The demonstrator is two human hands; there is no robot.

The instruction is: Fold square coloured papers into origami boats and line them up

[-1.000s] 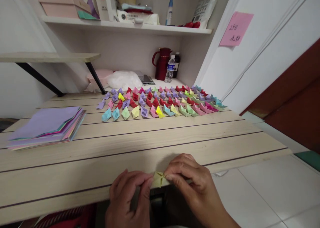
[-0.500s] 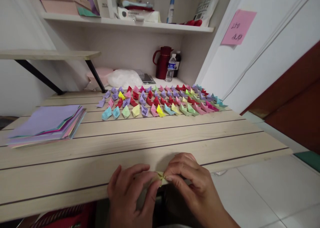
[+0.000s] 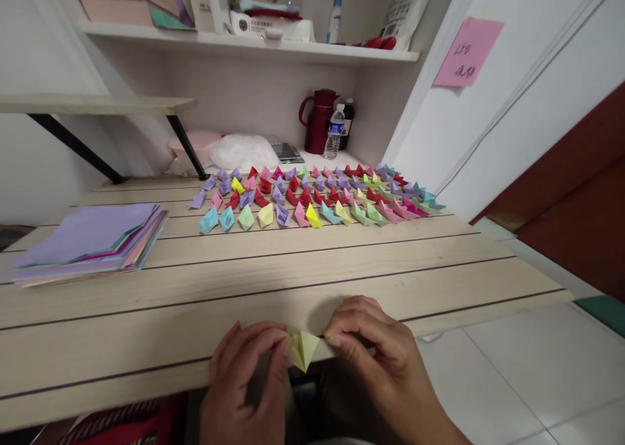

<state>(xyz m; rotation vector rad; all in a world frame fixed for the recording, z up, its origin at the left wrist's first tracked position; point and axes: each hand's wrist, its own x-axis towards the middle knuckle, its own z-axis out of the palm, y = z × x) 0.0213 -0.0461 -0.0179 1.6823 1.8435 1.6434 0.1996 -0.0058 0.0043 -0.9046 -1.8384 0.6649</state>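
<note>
At the near edge of the wooden table (image 3: pixel 293 269), a small folded piece of pale yellow paper (image 3: pixel 303 349) is held between both hands. My left hand (image 3: pixel 249 373) pinches its left side with the fingers closed. Its right side is pinched by my right hand (image 3: pixel 375 360). The paper shows a pointed, boat-like shape, tip down. Rows of finished paper boats (image 3: pixel 312 198) in several colours stand at the far middle of the table. A stack of coloured paper sheets (image 3: pixel 92 240), purple on top, lies at the left.
Against the back wall stand a dark red jug (image 3: pixel 318 121), a water bottle (image 3: pixel 334 134) and a white plastic bag (image 3: pixel 243 153). A shelf (image 3: pixel 244 45) above carries boxes and bottles. A pink note (image 3: pixel 467 52) is stuck on the white panel at right. White floor tiles lie to the right.
The yellow paper, squeezed small between the fingertips before, has been pulled open into a wider pointed shape. Both hands stayed at the table's near edge.
</note>
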